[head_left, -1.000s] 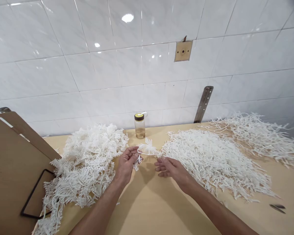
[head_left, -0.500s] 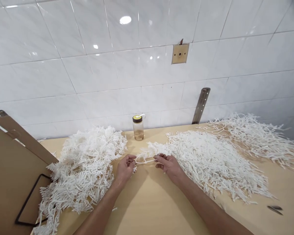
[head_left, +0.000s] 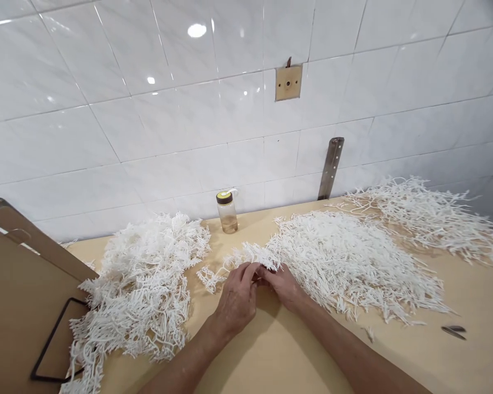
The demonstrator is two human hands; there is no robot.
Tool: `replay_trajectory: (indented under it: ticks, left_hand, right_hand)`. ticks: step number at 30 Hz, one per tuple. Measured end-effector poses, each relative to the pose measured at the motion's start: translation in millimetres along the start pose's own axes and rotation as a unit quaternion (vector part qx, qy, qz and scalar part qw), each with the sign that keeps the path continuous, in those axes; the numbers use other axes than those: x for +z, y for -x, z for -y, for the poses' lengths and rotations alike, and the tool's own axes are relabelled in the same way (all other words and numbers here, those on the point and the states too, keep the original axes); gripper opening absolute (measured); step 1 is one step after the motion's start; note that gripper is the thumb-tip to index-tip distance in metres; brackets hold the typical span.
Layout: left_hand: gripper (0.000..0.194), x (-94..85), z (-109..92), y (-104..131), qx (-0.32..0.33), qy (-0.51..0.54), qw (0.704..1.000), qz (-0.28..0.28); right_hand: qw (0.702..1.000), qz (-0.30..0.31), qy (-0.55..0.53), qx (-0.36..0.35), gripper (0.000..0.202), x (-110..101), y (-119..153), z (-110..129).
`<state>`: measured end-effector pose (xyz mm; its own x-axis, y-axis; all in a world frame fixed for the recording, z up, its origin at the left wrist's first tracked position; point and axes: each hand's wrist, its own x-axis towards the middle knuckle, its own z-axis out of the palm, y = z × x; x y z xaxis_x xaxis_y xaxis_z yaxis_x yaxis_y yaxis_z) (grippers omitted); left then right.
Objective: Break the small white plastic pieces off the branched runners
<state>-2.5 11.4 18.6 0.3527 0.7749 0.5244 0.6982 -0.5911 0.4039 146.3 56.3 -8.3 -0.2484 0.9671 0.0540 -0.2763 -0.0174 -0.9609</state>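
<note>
My left hand (head_left: 237, 295) and my right hand (head_left: 285, 284) meet in the middle of the table, fingertips pinched together. Between them is a white branching strand (head_left: 217, 273) that looks like plastic; it trails out to the left past my left fingers. The exact point of grip is hidden behind the fingers. More frilly white branches (head_left: 258, 253) lie just beyond the fingertips. To the right of my right hand spreads a wide heap of white branched pieces (head_left: 353, 262). A fluffier white heap (head_left: 148, 284) rises on the left.
A clear bottle (head_left: 227, 213) with a dark and yellow lid stands near the tiled wall. Thinner white branches (head_left: 423, 219) lie at the back right. Small dark snips (head_left: 454, 331) rest at the right. A cardboard box (head_left: 24, 306) stands at the left edge.
My left hand has moved right to meet my right hand; they were apart, with a loop of the strand stretched between them. The camera view has shifted slightly.
</note>
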Motion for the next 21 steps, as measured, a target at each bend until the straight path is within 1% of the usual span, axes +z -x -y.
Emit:
replay_trajectory:
  ticks: [2, 3, 5, 6, 7, 10, 11, 12, 13, 15, 17, 19, 21]
  left_hand:
    - [0.046, 0.2, 3.9, -2.5, -0.027, 0.008, 1.0, -0.012]
    - [0.043, -0.9, 6.3, -4.0, -0.044, 0.013, 0.999, -0.028]
    - [0.028, -5.4, 10.9, -7.0, -0.079, 0.023, 0.994, -0.071]
    - [0.021, -8.4, 12.8, -8.7, -0.098, 0.027, 0.991, -0.092]
    - [0.018, -11.8, 14.4, -10.3, -0.12, 0.034, 0.986, -0.11]
    - [0.025, -21.8, 17.1, -15.4, -0.202, 0.074, 0.967, -0.14]
    - [0.026, -24.4, 17.4, -17.1, -0.227, 0.099, 0.959, -0.139]
    - [0.027, -26.2, 17.4, -18.6, -0.248, 0.124, 0.951, -0.134]
    - [0.028, -27.3, 17.0, -20.1, -0.263, 0.149, 0.945, -0.126]
    - [0.031, -26.9, 15.2, -22.5, -0.273, 0.189, 0.937, -0.108]
    - [0.032, -24.5, 12.0, -23.9, -0.265, 0.213, 0.936, -0.092]
    - [0.032, -21.5, 8.3, -24.4, -0.254, 0.223, 0.938, -0.078]
    - [0.033, -19.0, 5.6, -24.0, -0.243, 0.214, 0.944, -0.069]
  right_hand:
    - [0.998, 0.051, 0.034, 0.001, 0.043, 1.0, 2.9, 9.0]
    - [0.996, 0.073, 0.058, -0.007, 0.042, 1.0, 3.6, 13.3]
    - [0.989, 0.094, 0.105, -0.036, 0.039, -0.1, 3.7, 20.0]
    - [0.987, 0.09, 0.126, -0.051, 0.037, -1.2, 3.1, 21.9]
    - [0.985, 0.076, 0.142, -0.061, 0.036, -2.7, 2.1, 22.9]
    - [0.985, -0.015, 0.152, -0.075, 0.037, -8.1, -2.0, 23.0]
    - [0.986, -0.042, 0.142, -0.078, 0.039, -9.8, -3.2, 23.3]
    - [0.987, -0.057, 0.126, -0.08, 0.041, -11.2, -4.0, 24.1]
    - [0.989, -0.054, 0.108, -0.08, 0.043, -12.3, -4.4, 25.4]
    - [0.994, -0.018, 0.084, -0.073, 0.045, -13.6, -3.9, 29.5]
    - [0.994, 0.022, 0.09, -0.065, 0.044, -14.1, -2.2, 33.7]
    - [0.991, 0.032, 0.115, -0.068, 0.041, -14.3, -0.5, 36.5]
    - [0.989, 0.027, 0.13, -0.07, 0.037, -14.3, 0.8, 38.0]
